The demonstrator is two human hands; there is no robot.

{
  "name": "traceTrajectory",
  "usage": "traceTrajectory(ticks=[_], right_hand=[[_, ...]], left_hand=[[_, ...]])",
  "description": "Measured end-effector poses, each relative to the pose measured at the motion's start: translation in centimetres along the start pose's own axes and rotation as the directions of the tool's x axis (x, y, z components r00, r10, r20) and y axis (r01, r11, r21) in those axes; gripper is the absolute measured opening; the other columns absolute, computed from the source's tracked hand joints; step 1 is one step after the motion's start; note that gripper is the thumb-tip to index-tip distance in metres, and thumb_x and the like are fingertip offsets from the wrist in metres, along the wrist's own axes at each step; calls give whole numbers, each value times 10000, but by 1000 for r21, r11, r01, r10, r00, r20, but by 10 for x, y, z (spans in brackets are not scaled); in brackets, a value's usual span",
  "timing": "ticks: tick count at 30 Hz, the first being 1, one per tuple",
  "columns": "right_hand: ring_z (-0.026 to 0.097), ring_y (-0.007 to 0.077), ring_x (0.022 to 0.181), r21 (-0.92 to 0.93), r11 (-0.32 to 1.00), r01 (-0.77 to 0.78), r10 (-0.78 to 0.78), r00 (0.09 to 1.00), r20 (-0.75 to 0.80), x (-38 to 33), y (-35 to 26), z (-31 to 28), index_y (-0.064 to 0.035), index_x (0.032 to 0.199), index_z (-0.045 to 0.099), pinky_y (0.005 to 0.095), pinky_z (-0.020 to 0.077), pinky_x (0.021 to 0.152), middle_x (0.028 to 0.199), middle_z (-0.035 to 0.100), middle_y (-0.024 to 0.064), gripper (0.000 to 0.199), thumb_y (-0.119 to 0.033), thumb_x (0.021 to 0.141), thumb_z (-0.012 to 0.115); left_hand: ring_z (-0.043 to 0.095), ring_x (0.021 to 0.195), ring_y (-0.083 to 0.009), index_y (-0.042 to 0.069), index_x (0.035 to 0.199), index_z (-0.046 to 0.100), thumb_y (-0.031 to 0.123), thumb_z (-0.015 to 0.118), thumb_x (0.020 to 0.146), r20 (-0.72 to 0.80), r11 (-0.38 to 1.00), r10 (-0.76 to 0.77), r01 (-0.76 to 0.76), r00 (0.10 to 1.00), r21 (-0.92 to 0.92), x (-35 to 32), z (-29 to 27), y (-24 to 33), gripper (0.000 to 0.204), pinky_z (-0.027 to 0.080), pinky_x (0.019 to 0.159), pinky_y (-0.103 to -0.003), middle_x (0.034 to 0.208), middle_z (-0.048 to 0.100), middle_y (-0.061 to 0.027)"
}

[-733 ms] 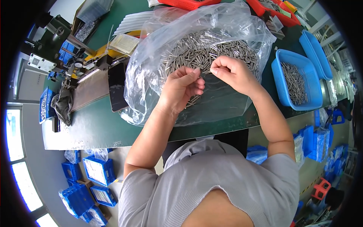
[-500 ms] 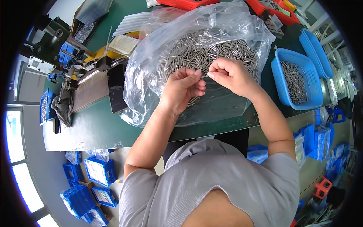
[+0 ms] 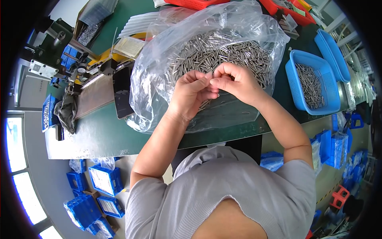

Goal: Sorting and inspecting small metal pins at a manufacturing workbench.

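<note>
A big clear plastic bag (image 3: 159, 83) lies open on the green bench (image 3: 107, 135), holding a heap of small grey metal pins (image 3: 238, 51). My left hand (image 3: 191, 93) and my right hand (image 3: 234, 81) meet over the near edge of the heap. The fingertips of both hands pinch together around a few pins, which are mostly hidden by my fingers. My grey-sleeved arms reach in from the lower edge.
A blue basket (image 3: 308, 81) with more pins sits to the right, another blue tray (image 3: 332, 47) behind it. A dark phone (image 3: 122, 97) and a metal plate (image 3: 93, 95) lie left of the bag. Red trays (image 3: 195, 3) stand at the back. Blue crates (image 3: 101, 179) sit on the floor.
Both hands have drawn closer together, fingertips now meeting over the pins; the right hand shifted slightly left.
</note>
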State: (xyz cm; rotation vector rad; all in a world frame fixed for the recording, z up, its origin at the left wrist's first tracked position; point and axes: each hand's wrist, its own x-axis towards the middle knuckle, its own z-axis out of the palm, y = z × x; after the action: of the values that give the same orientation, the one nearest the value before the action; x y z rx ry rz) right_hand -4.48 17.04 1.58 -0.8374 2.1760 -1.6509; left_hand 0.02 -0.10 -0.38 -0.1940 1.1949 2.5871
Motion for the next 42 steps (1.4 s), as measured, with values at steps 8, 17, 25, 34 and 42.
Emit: traceTrajectory(ticks=[8, 17, 25, 34, 42], right_hand=[[369, 29, 478, 792, 585, -174, 336, 941, -41, 9, 3, -24, -60, 872, 561, 164, 295, 432, 683, 503, -21, 94, -137, 853, 511], [611, 231, 684, -587, 803, 108, -94, 994, 54, 7, 15, 14, -73, 851, 636, 338, 475, 613, 748, 628, 78, 130, -147, 746, 652], [591, 260, 652, -630, 768, 118, -55, 991, 119, -2, 12, 0, -54, 822, 595, 355, 458, 586, 720, 594, 105, 135, -103, 716, 663], [409, 7, 614, 47, 998, -42, 43, 999, -16, 5, 3, -21, -47, 811, 559, 179, 333, 550, 674, 475, -68, 62, -86, 819, 607], [398, 6, 642, 147, 989, -7, 11, 1000, -27, 3, 1, -10, -39, 838, 553, 168, 331, 575, 721, 476, -66, 74, -82, 829, 612]], left_hand=[[614, 599, -172, 42, 800, 513, 100, 589, 863, -174, 989, 145, -147, 974, 4, -2, -4, 14, 114, 537, 536, -279, 705, 616, -107], [611, 590, -170, 44, 803, 518, 113, 600, 859, -193, 988, 140, -149, 971, -34, -3, -4, 14, 121, 528, 540, -264, 701, 617, -101], [610, 592, -170, 42, 803, 518, 117, 601, 859, -187, 988, 148, -155, 971, -22, -1, -4, 13, 125, 524, 532, -261, 703, 617, -101], [605, 650, -181, 16, 860, 545, 113, 515, 904, -19, 998, -42, 41, 999, -45, -2, -4, 9, 111, 511, 567, -275, 748, 612, -106], [613, 655, -189, 19, 858, 537, 116, 533, 898, 78, 992, -83, 90, 993, -90, 0, -6, 4, 105, 527, 585, -283, 761, 621, -123]])
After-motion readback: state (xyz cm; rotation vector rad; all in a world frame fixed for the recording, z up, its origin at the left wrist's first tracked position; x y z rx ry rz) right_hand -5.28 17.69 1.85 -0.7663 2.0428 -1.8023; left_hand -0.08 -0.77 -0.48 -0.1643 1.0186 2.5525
